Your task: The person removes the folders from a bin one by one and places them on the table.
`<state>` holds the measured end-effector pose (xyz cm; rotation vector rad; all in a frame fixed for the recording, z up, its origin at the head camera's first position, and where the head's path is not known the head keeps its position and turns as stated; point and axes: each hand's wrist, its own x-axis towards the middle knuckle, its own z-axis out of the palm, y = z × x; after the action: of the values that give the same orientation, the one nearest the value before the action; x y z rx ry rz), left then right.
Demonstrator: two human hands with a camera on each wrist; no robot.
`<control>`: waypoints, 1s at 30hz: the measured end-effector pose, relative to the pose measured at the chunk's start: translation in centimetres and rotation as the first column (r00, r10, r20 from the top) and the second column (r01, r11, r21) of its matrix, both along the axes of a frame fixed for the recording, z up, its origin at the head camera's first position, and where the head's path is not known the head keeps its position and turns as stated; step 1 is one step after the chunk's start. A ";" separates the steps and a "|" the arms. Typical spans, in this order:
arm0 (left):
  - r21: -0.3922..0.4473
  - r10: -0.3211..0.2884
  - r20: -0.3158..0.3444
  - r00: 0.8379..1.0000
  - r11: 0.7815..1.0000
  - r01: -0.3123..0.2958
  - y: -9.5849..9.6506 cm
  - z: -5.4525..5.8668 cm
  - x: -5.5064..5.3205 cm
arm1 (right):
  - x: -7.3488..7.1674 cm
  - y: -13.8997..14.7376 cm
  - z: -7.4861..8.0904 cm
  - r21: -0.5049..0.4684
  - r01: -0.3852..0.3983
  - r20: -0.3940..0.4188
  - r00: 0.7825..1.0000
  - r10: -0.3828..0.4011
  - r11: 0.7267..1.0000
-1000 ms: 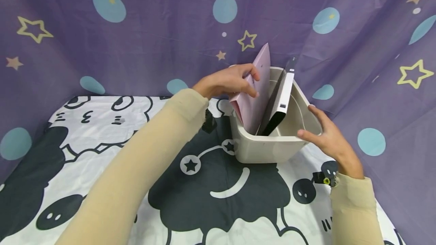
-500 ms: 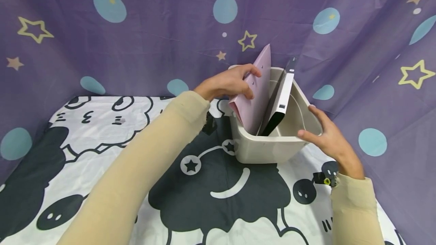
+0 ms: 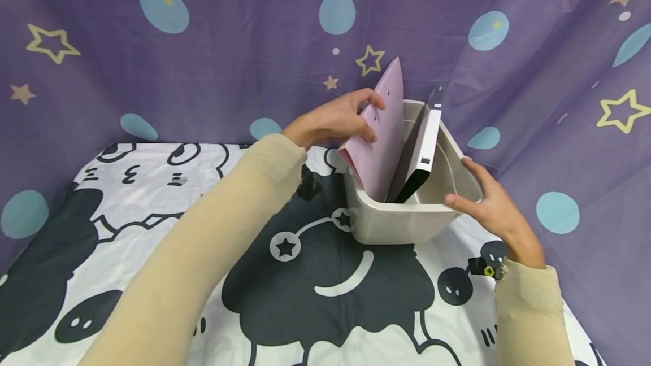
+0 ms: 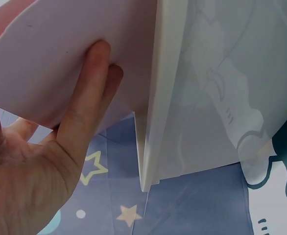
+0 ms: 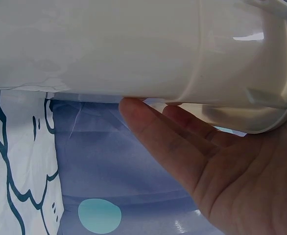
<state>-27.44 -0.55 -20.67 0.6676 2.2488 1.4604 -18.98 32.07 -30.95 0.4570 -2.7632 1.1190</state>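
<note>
My left hand grips a pink folder by its upper edge. The folder leans up out of a cream plastic bin, its lower part hidden inside. In the left wrist view, fingers of the left hand lie along one outer face of the folder. Next to the folder, a flat black-and-white binder-like case stands tilted in the bin. At the bin's right front corner my right hand holds the rim, thumb over the edge. The right wrist view shows its fingertips against the bin's outer wall.
Under the bin lies a white cloth with dark cartoon prints. A purple curtain with stars and blue ovals hangs right behind the bin and along the right side.
My left hand has shifted slightly left and up, and the folder's top corner has risen a little. The right hand and the bin have stayed in place.
</note>
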 end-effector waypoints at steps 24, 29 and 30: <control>0.170 0.068 0.067 0.995 0.982 -0.079 -1.7 0.4 0.5 | 0.0 0.1 0.0 0.002 0.001 0.008 1.000 -0.001 1.000; 0.191 0.077 0.062 0.995 0.978 -0.087 -2.1 0.3 0.4 | -0.1 0.1 -0.1 0.005 -0.001 0.004 1.000 0.001 1.000; 0.193 0.081 0.059 0.995 0.977 -0.091 -2.2 0.3 0.4 | -0.1 0.1 -0.1 0.005 -0.002 0.002 1.000 0.002 1.000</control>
<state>-27.00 -2.73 -20.36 0.5890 2.1381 1.7373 -19.10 32.21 -31.03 0.4597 -2.7690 1.1134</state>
